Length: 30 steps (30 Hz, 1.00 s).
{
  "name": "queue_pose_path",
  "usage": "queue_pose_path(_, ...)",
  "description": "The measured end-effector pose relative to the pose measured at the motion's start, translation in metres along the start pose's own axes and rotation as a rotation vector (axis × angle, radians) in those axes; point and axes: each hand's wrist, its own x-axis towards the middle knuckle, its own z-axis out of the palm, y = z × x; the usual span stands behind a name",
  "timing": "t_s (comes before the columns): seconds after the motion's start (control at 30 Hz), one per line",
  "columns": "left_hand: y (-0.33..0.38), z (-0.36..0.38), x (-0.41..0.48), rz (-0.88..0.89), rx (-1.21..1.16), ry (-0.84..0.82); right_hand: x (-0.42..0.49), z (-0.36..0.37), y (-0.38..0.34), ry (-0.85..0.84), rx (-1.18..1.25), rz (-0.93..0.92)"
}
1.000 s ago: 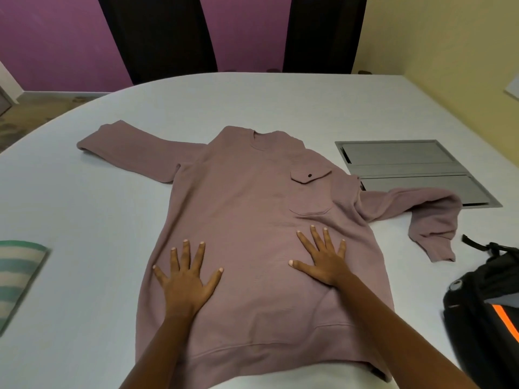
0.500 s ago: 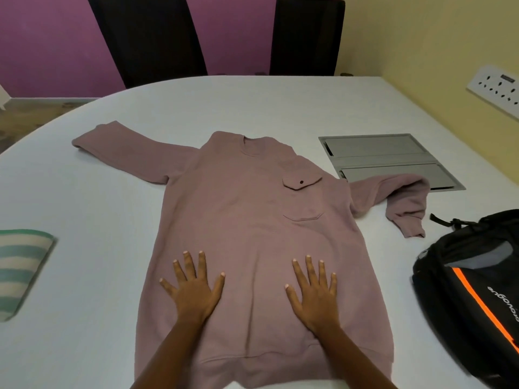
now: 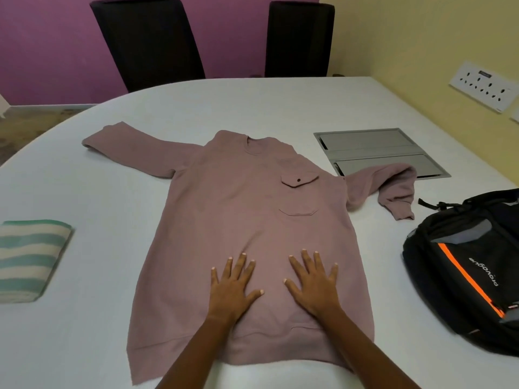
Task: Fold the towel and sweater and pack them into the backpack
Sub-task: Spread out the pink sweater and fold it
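A: Head view. Sweater point(image 3: 247, 220), dusty pink, lies front-up and spread flat in the middle of the white desk point(image 3: 112, 332). Collar points to the far side, hem to the near edge. Chest pocket with a dark button shows on its right half.

B: Sleeves?

A: The sleeve on the left runs straight out, flat, toward the far left. The one on the right is bent and crumpled; its upper part lies over the near corner of the grey hatch point(image 3: 379, 153) set into the desk, and its cuff hangs back toward the backpack point(image 3: 463, 276).

B: Hands?

A: Left hand point(image 3: 231, 287) and right hand point(image 3: 313, 284) both rest palm-down on the lower body of the sweater, side by side, a little apart. Fingers spread wide, flat, gripping nothing.

B: Towel?

A: Towel point(image 3: 26, 259), green and cream stripes, sits folded at the left edge of the desk, well apart from the sweater. Partly cut off by the frame.

B: And the backpack?

A: Black with an orange stripe, lying on the desk at the right, near the crumpled cuff but not touching it. Whether it is zipped I cannot tell.

B: Surroundings?

A: Two dark chairs point(image 3: 146, 40) beyond the far edge; socket panel point(image 3: 483, 85) on the yellow wall at right.
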Motion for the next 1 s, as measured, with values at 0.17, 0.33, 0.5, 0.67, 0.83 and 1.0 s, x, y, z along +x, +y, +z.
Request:
queue_pose_path(0.17,-0.027,-0.012,-0.008,-0.066,-0.059,-0.072,-0.021,0.0,0.022,-0.029,0.09,0.077)
queue_pose_path(0.33,-0.016,-0.026,-0.013,-0.201,-0.005,-0.09,-0.035,0.003,0.008,-0.075,0.104,0.036)
queue_pose_path(0.5,0.015,-0.036,0.001,-0.259,-0.005,-0.018,-0.035,-0.005,0.001,-0.084,0.077,0.02)
queue_pose_path(0.67,0.052,-0.041,0.026,-0.211,0.015,0.006,-0.013,-0.034,0.028,0.138,0.565,0.045)
queue_pose_path(0.83,0.091,-0.056,0.057,-0.164,-0.057,0.011,0.037,-0.066,0.069,0.277,0.901,0.237)
queue_pose_path(1.0,0.125,-0.073,0.093,-0.145,-0.128,0.057,0.095,-0.087,0.106,0.214,1.136,0.438)
